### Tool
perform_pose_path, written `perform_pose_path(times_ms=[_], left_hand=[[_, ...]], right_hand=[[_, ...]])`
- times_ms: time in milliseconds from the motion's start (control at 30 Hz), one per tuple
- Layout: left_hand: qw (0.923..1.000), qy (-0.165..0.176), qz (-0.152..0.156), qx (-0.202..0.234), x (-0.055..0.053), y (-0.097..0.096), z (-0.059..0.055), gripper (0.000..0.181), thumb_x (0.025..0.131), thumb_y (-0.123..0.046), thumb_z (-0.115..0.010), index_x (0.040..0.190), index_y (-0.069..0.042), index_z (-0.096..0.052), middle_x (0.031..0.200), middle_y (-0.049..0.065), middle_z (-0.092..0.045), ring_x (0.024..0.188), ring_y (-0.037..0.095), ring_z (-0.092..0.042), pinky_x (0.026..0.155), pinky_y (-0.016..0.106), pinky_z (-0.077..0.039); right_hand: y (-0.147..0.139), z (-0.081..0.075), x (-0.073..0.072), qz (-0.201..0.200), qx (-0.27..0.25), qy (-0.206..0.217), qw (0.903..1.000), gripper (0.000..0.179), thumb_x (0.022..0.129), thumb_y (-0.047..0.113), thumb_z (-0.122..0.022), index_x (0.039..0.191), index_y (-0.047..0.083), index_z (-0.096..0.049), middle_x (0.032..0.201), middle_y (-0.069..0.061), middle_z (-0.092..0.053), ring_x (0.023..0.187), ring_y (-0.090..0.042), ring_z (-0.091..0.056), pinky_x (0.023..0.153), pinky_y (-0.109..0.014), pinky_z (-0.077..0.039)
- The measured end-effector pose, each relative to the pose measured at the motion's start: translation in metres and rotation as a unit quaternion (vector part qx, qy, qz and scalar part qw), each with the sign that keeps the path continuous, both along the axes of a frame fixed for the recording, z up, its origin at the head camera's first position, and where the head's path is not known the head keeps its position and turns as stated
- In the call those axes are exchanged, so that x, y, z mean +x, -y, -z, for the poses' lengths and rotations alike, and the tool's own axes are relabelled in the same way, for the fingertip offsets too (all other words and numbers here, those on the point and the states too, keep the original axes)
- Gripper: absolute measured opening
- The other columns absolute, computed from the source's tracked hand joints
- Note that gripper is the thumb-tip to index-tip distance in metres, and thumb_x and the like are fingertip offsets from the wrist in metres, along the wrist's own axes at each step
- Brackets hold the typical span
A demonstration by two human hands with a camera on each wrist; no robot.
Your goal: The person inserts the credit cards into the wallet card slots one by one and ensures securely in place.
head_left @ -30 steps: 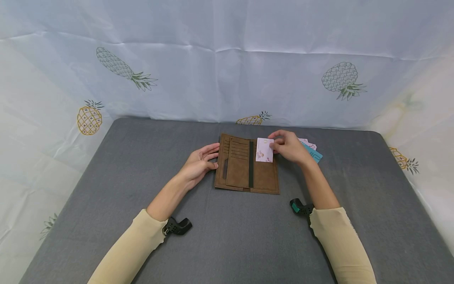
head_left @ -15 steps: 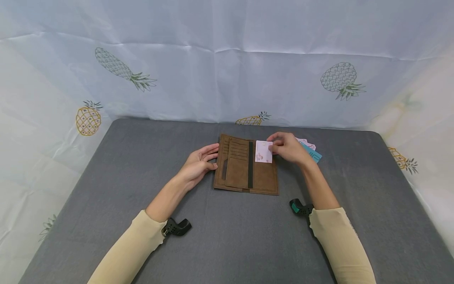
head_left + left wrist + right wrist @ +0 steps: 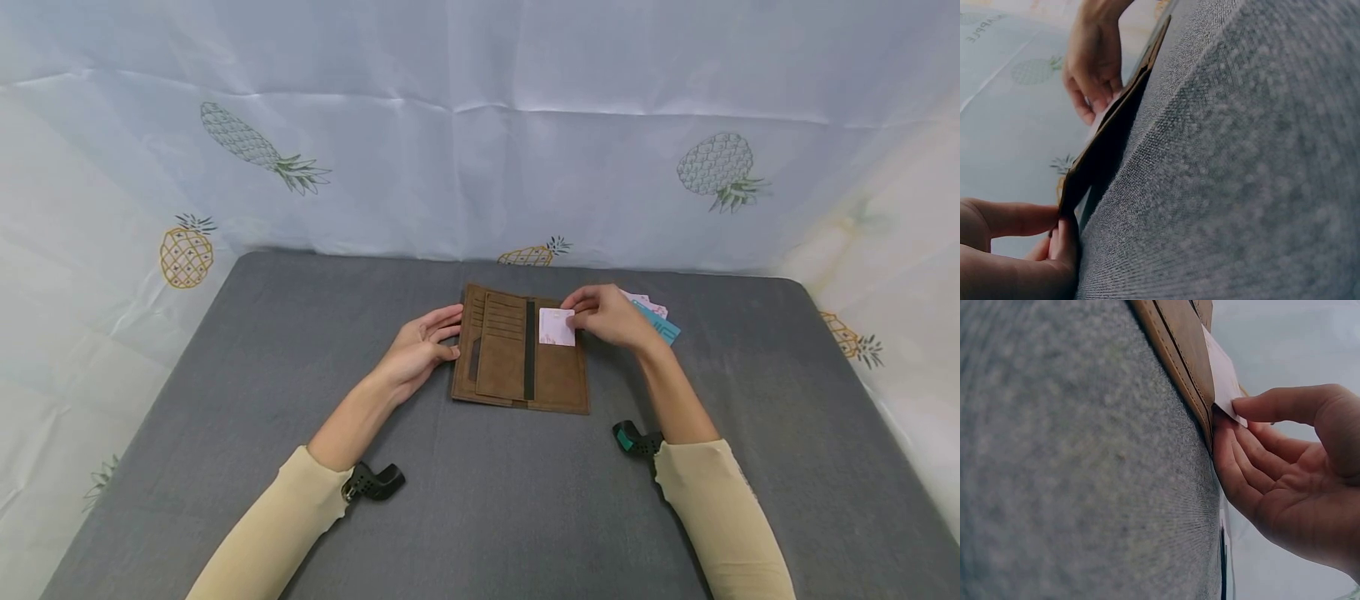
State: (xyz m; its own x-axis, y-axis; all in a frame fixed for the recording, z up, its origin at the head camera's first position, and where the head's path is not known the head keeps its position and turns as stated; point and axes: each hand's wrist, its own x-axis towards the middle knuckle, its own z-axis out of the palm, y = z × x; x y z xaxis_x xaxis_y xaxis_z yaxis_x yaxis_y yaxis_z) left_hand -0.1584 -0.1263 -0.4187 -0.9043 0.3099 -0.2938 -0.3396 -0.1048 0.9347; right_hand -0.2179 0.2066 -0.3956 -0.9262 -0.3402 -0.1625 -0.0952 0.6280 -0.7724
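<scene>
Looks forward and down over worktop [image 3: 487,500] from head; from both wrists, low, close, sharing wallet [image 3: 501,367] and right hand [image 3: 611,317].

The letters "APPLE" appear on the curtain [image 3: 991,131] in the left wrist view. Print on the pink card [image 3: 557,327] and blue card [image 3: 660,324] is illegible.

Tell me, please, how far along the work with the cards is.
Done: the wallet is open, its left edge held by the left fingers. In hand: the right fingers pinch a pink card, seemingly partway into a right-side pocket. Remaining, probably: the blue card and at least one other pink card, on the table.
</scene>
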Motion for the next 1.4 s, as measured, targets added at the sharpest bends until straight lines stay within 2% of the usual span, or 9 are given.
perform_pose_path(times_ms=[333,600,767,1100,1400], left_hand=[[1.0,-0.003,0.002,0.002,0.0005,0.0002,-0.0005,0.081,0.097,0.019,-0.054,0.17,-0.009,-0.034,0.177,0.011,-0.034,0.164,0.028,-0.033,0.09,0.019,-0.052],[1.0,-0.001,0.002,0.0,0.0004,0.0,-0.0005,0.081,0.097,0.02,-0.054,0.17,-0.01,-0.034,0.177,0.01,-0.034,0.164,0.027,-0.032,0.091,0.019,-0.052],[1.0,0.0,0.001,0.001,0.0001,0.0,-0.0005,0.081,0.097,0.02,-0.054,0.17,-0.01,-0.034,0.177,0.01,-0.034,0.164,0.027,-0.033,0.091,0.019,-0.052],[1.0,-0.001,0.0,-0.001,-0.0006,-0.0006,0.0004,0.081,0.097,0.019,-0.054,0.17,-0.01,-0.035,0.177,0.009,-0.034,0.164,0.027,-0.033,0.093,0.02,-0.052],[1.0,-0.002,-0.001,-0.004,-0.0005,-0.0008,0.0004,0.081,0.097,0.02,-0.054,0.17,-0.01,-0.035,0.177,0.009,-0.035,0.163,0.027,-0.033,0.093,0.019,-0.052]], right_hand=[[-0.0018,0.0016,-0.0012,-0.017,0.007,-0.005,0.9998,0.019,0.101,0.004,-0.066,0.115,-0.006,-0.075,0.108,-0.022,-0.075,0.089,-0.02,-0.066,0.078,-0.025,-0.054],[-0.0043,-0.0014,0.0,-0.047,0.006,0.003,0.9989,0.021,0.101,0.002,-0.064,0.114,-0.006,-0.078,0.115,-0.025,-0.079,0.091,-0.017,-0.07,0.077,-0.024,-0.054],[-0.0049,-0.0017,-0.0008,-0.061,0.013,-0.002,0.998,0.018,0.1,0.001,-0.064,0.108,-0.005,-0.08,0.121,-0.025,-0.079,0.091,-0.015,-0.069,0.077,-0.024,-0.053],[-0.0065,-0.0006,-0.0021,-0.077,0.019,-0.007,0.9968,0.015,0.097,-0.003,-0.067,0.098,-0.001,-0.082,0.126,-0.024,-0.077,0.111,-0.034,-0.073,0.08,-0.024,-0.053],[-0.0072,-0.0009,-0.0022,-0.092,0.02,-0.006,0.9955,0.014,0.097,-0.003,-0.069,0.095,-0.001,-0.083,0.129,-0.025,-0.075,0.115,-0.037,-0.072,0.081,-0.024,-0.054]])
